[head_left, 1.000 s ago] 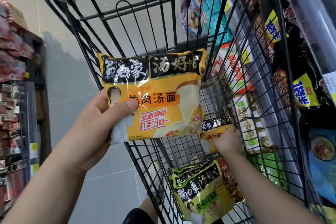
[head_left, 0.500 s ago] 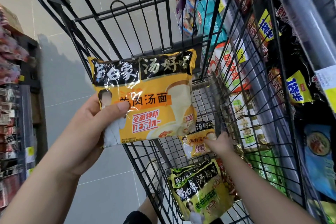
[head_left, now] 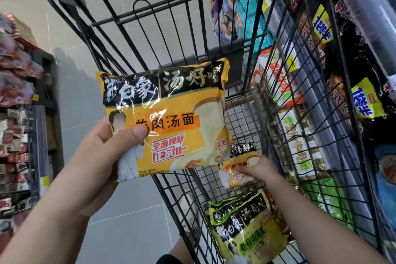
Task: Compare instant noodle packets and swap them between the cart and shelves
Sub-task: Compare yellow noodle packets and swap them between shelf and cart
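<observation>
The wire cart fills the middle of the view, its right wall close beside the right-hand shelf of noodle packets, with no gap visible between them. To its left lies a broad strip of bare tiled floor before the left-hand shelf. The left hand reaches up from the lower left, forearm angled toward the cart, and holds an orange noodle packet above the cart's left rim. Its thumb presses flat on the packet's printed front near the left edge and its fingers are curled behind. The packet stands upright, facing the camera, tilted slightly. The right hand reaches down inside the basket, forearm running along the right wall, and grips a second orange packet by its right edge, thumb on the front. That packet sits low in the basket, and its top corner is overlapped in the view by the raised one. Nearer the camera, a green-yellow packet lies in the basket under the right forearm, over a reddish packet that is mostly hidden. The basket's far half shows open wire grid.
</observation>
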{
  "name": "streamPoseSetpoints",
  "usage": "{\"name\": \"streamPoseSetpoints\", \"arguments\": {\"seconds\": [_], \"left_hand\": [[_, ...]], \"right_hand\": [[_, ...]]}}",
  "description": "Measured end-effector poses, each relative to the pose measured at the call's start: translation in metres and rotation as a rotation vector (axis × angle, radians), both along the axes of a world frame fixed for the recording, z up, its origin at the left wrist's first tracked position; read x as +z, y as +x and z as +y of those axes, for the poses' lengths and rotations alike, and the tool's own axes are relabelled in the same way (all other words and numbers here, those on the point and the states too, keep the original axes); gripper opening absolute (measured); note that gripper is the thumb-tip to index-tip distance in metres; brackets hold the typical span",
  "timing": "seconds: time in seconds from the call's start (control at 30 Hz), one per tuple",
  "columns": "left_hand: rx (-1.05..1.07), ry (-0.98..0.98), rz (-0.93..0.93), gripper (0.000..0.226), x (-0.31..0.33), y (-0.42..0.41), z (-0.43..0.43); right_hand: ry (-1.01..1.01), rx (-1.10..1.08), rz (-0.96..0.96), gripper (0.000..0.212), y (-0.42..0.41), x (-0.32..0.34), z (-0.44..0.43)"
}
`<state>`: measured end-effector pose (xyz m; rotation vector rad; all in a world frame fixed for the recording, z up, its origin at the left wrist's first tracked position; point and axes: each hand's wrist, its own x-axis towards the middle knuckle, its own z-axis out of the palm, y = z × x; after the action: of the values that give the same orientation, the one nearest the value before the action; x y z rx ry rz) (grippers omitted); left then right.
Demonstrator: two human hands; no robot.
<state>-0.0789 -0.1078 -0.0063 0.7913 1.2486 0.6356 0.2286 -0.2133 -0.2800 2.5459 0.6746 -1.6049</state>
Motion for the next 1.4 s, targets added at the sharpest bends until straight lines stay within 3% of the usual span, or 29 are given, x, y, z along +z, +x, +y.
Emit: {"name": "streamPoseSetpoints", "arguments": {"seconds": [0.1,0.27,0.37,0.43,0.53,0.6,0.67,0.73,0.77,0.83,0.9,0.93,1.0,1.07,1.13,1.23,1.27,1.33,1.4], "left_hand": [[0.025,0.01,0.013,0.104,0.001,0.0,-0.001],[0.095,0.017,0.018,0.097,0.006,-0.008,-0.003],[0.107,0.02,0.004,0.103,0.017,-0.012,-0.004],[0.117,0.033,-0.039,0.085,0.024,-0.013,-0.004],[0.162,0.03,-0.062,0.059,0.053,-0.011,-0.003],[0.153,0.062,-0.071,0.056,0.078,-0.012,-0.001],[0.143,0.114,-0.084,0.073,0.106,-0.015,0.001],[0.141,0.154,-0.085,0.107,0.139,-0.016,0.004],[0.141,0.176,-0.089,0.11,0.155,-0.017,0.005],[0.116,0.229,-0.127,0.081,0.188,-0.02,0.008],[0.082,0.277,-0.145,0.057,0.223,-0.021,0.01],[0.058,0.314,-0.144,0.066,0.239,-0.022,0.012],[0.028,0.378,-0.105,0.107,0.269,-0.024,0.012],[0.024,0.425,-0.121,0.118,0.292,-0.024,0.008],[0.034,0.45,-0.15,0.101,0.309,-0.019,0.002],[0.058,0.482,-0.207,0.038,0.33,-0.009,-0.012],[0.07,0.479,-0.204,0.029,0.335,-0.005,-0.016],[0.066,0.482,-0.2,0.035,0.339,-0.001,-0.021],[0.044,0.506,-0.192,0.062,0.342,0.001,-0.023]], "right_hand": [[0.039,-0.058,0.064,0.071,0.002,0.005,0.004],[0.193,-0.109,0.192,0.055,0.004,0.037,0.005],[0.287,-0.142,0.271,0.055,0.006,0.074,0.008],[0.339,-0.185,0.311,0.072,0.008,0.106,0.012],[0.435,-0.231,0.344,0.054,0.014,0.177,0.023],[0.51,-0.264,0.371,0.057,0.018,0.226,0.03],[0.595,-0.339,0.452,0.064,0.025,0.275,0.036],[0.672,-0.385,0.539,0.055,0.03,0.327,0.04],[0.708,-0.391,0.582,0.061,0.032,0.351,0.041],[0.779,-0.391,0.628,0.088,0.035,0.398,0.041],[0.855,-0.419,0.677,0.084,0.036,0.439,0.039],[0.893,-0.445,0.697,0.069,0.037,0.46,0.036],[0.958,-0.466,0.711,0.048,0.037,0.498,0.028],[1.025,-0.438,0.719,0.042,0.039,0.529,0.018],[1.095,-0.443,0.699,0.041,0.04,0.554,0.009],[1.192,-0.454,0.672,0.041,0.043,0.582,0.0],[1.217,-0.447,0.67,0.039,0.044,0.591,-0.001],[1.263,-0.427,0.665,0.033,0.046,0.604,-0.004],[1.303,-0.408,0.659,0.031,0.047,0.614,-0.006]]}}
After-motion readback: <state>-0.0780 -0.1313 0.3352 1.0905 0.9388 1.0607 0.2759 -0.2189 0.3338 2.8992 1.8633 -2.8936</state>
